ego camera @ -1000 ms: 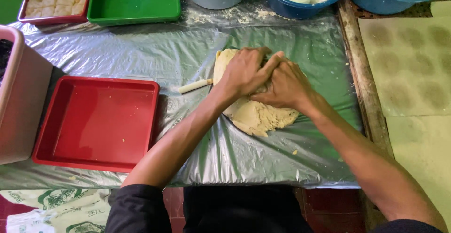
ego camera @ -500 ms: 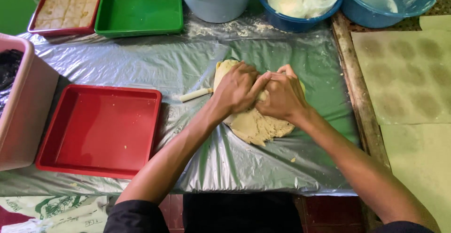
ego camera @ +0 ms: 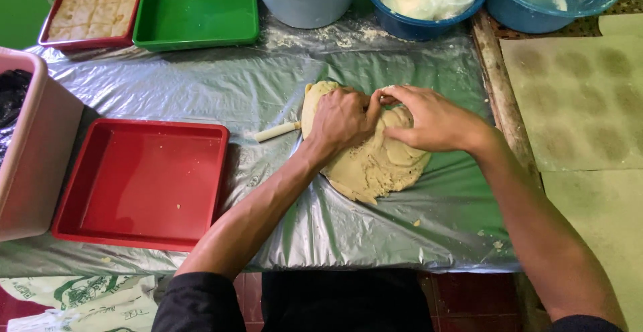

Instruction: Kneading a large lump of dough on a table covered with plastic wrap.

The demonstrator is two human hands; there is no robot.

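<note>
Silvery plastic sheeting point(ego camera: 201, 91) is covering the surface, crinkling and catching the light, with a green layer showing through under its right half and a dusting of flour lying along its far edge. A worn wooden edge point(ego camera: 499, 91) is running down the right side, and beyond it pale paper sheets point(ego camera: 583, 104) with dark round grease marks are lying flat. Below the near edge, red floor tiles are showing. At the middle of the sheeting a flattened slab of pale yellow dough point(ego camera: 382, 168) is lying, and both hands are working on its far edge: the left hand point(ego camera: 341, 118) is pressing down with curled fingers gripping the dough, while the right hand point(ego camera: 432, 118) is pinching a fold of it between thumb and fingertips. Compared with half a second ago, the two hands are sitting a little further apart, and the right one has opened from a tight knuckled press into a looser pinch. A small cream-coloured stick point(ego camera: 276, 131) is lying just left of the dough. An empty red tray point(ego camera: 140, 181) is standing near left, a pink tub point(ego camera: 33, 151) beside it, and at the back a red tray of cut squares point(ego camera: 90, 12), a green tray point(ego camera: 197, 11), a pale blue bucket point(ego camera: 305, 1) and two blue bowls point(ego camera: 429, 27), one holding clear plastic bags.
</note>
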